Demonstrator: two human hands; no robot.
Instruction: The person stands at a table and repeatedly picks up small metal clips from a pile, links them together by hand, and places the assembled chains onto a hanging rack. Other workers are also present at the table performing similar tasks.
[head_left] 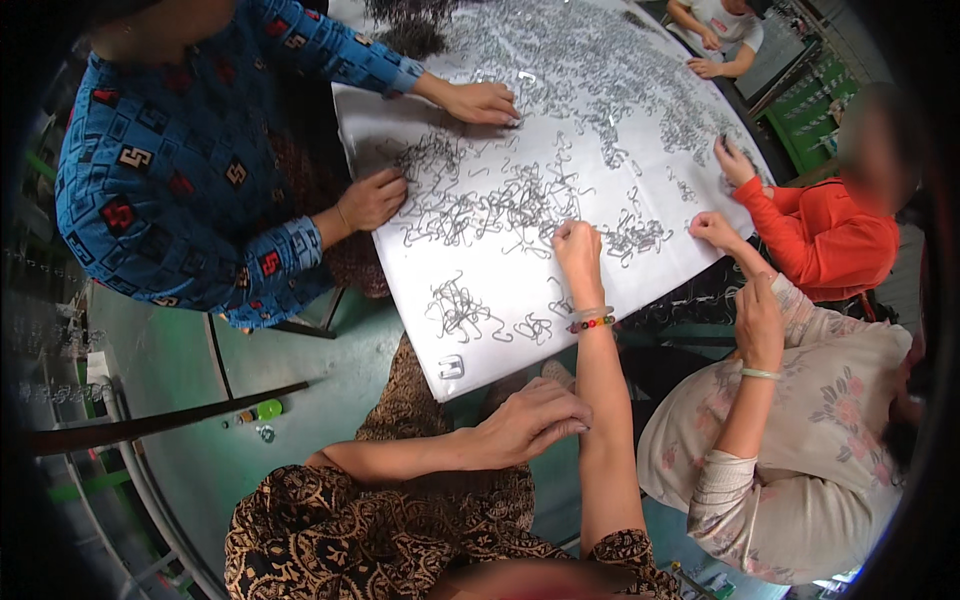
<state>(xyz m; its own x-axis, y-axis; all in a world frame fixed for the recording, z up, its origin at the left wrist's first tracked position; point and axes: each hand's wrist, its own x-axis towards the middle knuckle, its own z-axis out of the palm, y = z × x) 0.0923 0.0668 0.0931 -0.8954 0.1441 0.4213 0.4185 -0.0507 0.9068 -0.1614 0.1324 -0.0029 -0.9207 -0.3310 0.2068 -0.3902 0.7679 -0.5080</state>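
A broad white sheet-covered table (pixel 470 350) carries a dense scatter of thin bent grey wire hooks (pixel 520 200), thickest at its far end and thinning to loose tangles near the wearer, with green painted floor (pixel 300 390) below and other people's hands working the far and side edges. The right hand (pixel 578 245) is closed in a fist, fingertips pinching into the wire hooks at the sheet's middle. The left hand (pixel 530 420) rests on the patterned brown lap below the table edge, fingers loosely together and holding nothing.
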